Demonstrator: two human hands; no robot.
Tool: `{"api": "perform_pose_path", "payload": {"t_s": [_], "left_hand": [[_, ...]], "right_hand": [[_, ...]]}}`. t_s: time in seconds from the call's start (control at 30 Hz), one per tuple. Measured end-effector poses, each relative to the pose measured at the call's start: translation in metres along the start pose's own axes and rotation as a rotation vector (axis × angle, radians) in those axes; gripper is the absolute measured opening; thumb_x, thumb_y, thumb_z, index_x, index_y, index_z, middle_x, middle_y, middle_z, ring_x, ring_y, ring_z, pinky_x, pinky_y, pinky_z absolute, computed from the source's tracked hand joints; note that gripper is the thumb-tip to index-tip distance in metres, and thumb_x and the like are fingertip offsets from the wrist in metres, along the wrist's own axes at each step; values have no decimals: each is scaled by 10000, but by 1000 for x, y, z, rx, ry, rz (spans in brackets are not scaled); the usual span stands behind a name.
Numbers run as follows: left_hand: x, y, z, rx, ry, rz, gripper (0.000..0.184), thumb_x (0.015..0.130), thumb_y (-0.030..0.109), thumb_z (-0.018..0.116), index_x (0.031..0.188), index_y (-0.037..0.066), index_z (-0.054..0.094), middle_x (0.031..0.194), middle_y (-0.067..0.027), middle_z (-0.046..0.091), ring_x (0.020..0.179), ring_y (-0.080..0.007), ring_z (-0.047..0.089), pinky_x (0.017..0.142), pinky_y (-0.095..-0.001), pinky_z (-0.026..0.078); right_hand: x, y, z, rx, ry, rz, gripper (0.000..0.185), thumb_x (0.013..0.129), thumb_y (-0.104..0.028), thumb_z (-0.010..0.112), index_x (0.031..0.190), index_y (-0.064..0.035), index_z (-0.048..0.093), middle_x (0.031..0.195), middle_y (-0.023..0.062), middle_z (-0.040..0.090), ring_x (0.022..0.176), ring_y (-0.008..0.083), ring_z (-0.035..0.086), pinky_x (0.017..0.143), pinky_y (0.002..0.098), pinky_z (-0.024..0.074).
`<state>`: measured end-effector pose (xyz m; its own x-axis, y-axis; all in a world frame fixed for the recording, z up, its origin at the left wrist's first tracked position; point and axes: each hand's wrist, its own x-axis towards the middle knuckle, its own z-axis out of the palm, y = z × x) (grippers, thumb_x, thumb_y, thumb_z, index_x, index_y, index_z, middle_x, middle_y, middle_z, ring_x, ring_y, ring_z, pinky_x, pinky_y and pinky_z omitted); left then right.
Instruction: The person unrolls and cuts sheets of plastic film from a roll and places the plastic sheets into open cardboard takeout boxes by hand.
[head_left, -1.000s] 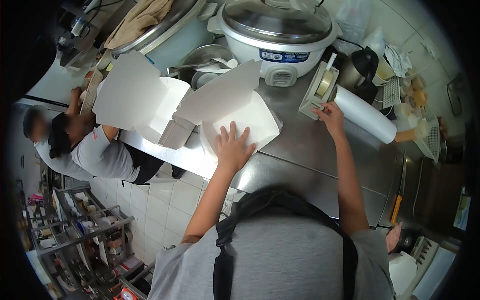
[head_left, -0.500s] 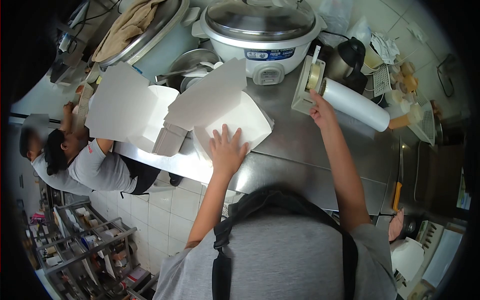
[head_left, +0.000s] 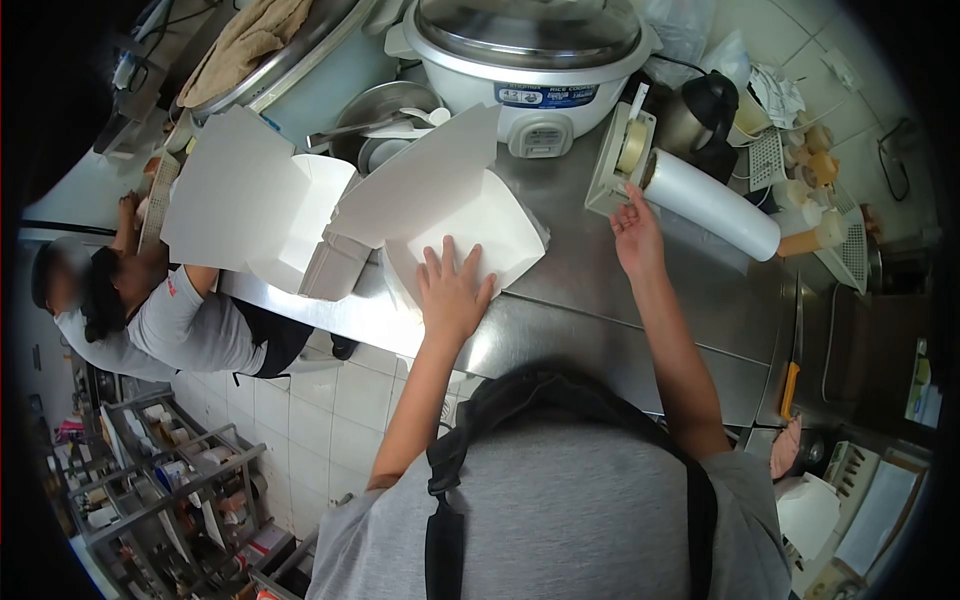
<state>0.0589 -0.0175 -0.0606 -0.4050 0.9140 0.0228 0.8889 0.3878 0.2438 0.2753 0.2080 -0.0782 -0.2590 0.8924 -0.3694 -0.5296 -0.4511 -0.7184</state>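
My left grip [head_left: 455, 295], splayed, should press the takeout box [head_left: 490, 215] lightly; right grip [head_left: 638, 242], at tape dispenser [head_left: 603, 190]: hold indeterminable.

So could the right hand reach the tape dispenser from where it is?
Very likely yes: the right hand has its fingertips at the near end of the tape dispenser, with nothing visible between. The white plastic roll lies alongside, seemingly clear.

Rice cooker [head_left: 458, 77], orange-handled knife [head_left: 791, 388]
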Motion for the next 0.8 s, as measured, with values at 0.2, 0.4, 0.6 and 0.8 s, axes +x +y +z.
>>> {"api": "perform_pose_path", "payload": {"t_s": [0.2, 0.4, 0.6, 0.8], "left_hand": [[1, 0, 1, 12, -12, 2, 536, 944, 469, 526, 1410, 205, 517, 1532, -240, 316, 1387, -522, 275, 1124, -600, 223], [1, 0, 0, 8, -13, -6, 534, 944, 469, 528, 1409, 207, 519, 1534, -232, 317, 1386, -515, 281, 1126, -595, 223], [1, -2, 1, -8, -10, -11, 532, 944, 469, 532, 1404, 201, 524, 1534, -224, 322, 1389, -508, 282, 1129, -591, 222], [9, 5, -15, -193, 106, 28, 479, 914, 371, 613, 1329, 134, 580, 1398, -200, 493, 1331, -403, 421, 1100, -571, 278]], "right_hand": [[-8, -2, -3, -21, -91, 75, 388, 920, -359, 660, 1254, -165, 634, 1091, -72, 552, 1104, 92, 466, 1028, 334, 304], [-12, -8, -1, -120, 82, 246, 431, 895, -366, 699, 1274, -185, 606, 1221, -54, 544, 1278, 164, 416, 1102, 391, 259], [4, 3, -17, -51, 125, 366, 416, 887, -339, 721, 1246, -165, 602, 1208, -4, 577, 1280, 213, 455, 1096, 427, 326], [-3, 20, -15, -238, 22, 338, 404, 927, -289, 675, 1267, -87, 595, 1143, 59, 640, 1088, 210, 614, 979, 366, 455]]}}
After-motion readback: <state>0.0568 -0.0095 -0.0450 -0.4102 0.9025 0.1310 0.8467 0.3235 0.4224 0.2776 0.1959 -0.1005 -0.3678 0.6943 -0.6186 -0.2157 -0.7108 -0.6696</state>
